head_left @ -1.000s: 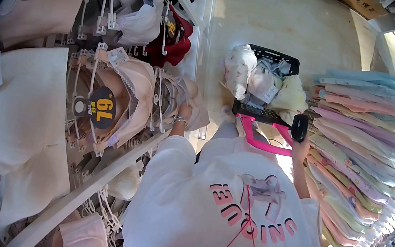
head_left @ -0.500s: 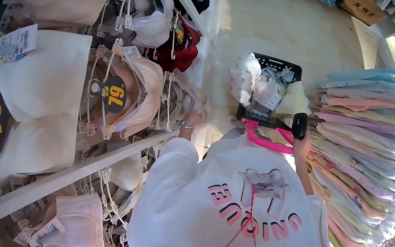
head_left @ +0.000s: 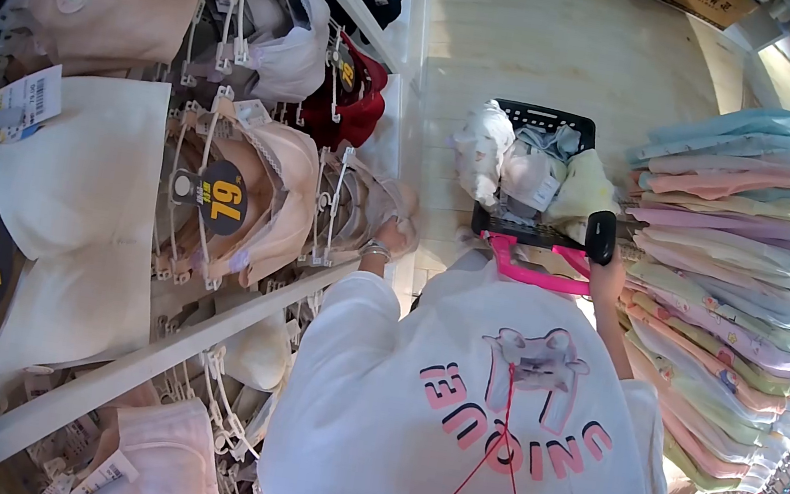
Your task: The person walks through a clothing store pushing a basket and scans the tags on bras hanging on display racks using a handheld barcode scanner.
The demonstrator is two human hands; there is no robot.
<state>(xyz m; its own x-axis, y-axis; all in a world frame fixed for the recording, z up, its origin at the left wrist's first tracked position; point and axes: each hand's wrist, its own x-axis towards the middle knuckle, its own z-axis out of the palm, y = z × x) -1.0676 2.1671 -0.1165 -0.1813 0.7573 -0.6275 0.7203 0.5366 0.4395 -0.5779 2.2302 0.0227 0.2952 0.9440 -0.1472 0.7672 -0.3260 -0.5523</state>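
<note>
Along the left rack [head_left: 169, 349], aisle side, beige bra [head_left: 371, 198] runs roughly left to right, left hand [head_left: 397, 236], the nearer, at its right end, finger closure can't be told; right hand [head_left: 606, 275], well apart, fingers curled round the basket's black grip [head_left: 600, 238].

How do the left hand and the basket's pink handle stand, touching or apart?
Apart: the head view shows floor between the left hand and the pink handle.
</note>
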